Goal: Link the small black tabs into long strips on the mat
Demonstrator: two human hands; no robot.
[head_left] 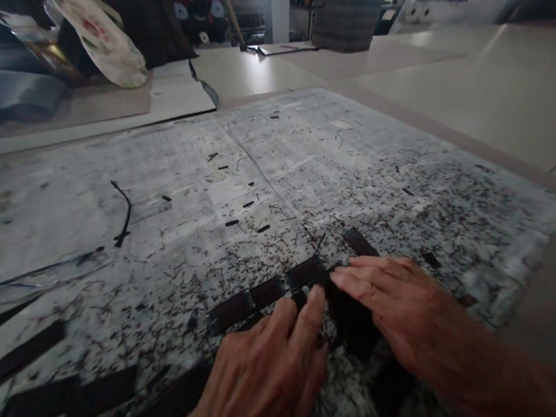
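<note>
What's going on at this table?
A person is working with both bare hands over a row of dark pieces laid on a worn, whitish sheet. The fingers of the left hand are at the near side of the row, and the right hand has its fingertips by the row's right end. I can't tell whether either has a firm grip. Loose dark pieces lie to the left.
</note>
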